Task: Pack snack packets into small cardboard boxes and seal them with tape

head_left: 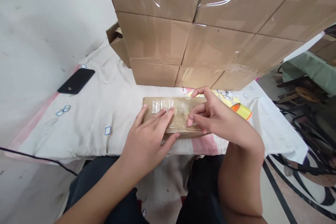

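A small brown cardboard box [181, 112] lies flat on the cloth near the table's front edge, with shiny clear tape across its top. My left hand [152, 129] rests on its left part, open, fingers spread over the top and thumb along the near edge. Over the right end of the box is my right hand [207, 112], its fingers loosely bent and apart, the index finger reaching to the far edge. The fingertips touch or nearly touch the taped top; I see nothing held in them. Beside the right wrist is a yellow and orange tape roll [243, 111], partly hidden.
A tall stack of taped cardboard boxes [217, 49] stands just behind. An open carton [119, 45] is at its left. A black phone [76, 81] and small paper stickers [107, 130] lie on the white cloth [97, 112]. A black cable [39, 157] hangs at the left.
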`<state>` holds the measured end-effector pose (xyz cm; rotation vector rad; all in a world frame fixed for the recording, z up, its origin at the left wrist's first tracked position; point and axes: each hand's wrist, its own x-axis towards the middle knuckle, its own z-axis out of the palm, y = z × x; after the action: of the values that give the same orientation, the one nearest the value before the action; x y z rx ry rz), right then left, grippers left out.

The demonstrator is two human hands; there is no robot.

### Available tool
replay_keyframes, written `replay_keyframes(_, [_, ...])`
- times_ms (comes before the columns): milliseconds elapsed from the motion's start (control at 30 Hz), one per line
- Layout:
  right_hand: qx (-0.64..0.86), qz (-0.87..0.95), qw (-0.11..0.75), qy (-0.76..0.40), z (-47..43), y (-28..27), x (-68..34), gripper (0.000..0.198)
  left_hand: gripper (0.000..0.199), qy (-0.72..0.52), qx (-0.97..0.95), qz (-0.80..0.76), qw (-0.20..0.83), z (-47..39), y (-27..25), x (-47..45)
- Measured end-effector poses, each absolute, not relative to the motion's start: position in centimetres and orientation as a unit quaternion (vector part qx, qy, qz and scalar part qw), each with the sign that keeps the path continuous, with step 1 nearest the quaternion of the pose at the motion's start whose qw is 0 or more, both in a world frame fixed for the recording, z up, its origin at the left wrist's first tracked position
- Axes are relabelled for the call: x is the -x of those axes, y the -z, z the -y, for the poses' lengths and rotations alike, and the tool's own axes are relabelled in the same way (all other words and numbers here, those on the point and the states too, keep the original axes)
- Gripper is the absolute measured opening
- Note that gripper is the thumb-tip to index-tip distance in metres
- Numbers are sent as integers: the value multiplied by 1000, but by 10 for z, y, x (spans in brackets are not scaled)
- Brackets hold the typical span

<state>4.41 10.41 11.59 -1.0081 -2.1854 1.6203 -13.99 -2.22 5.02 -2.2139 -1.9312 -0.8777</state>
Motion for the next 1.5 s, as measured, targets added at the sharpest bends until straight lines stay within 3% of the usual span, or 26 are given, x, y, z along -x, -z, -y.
replay_keyframes(433, [350,744,140,-552,-100,-109,-53,40,36,281,725,620,104,21,-47,126])
replay_keyframes(967, [384,842,120,-360,-87,-113,-47,36,26,273,764,572,118,19,-43,120])
replay_keyframes(1500, [433,859,111,-249,-84,-111,-46,36,24,274,757,583,106,21,-43,118])
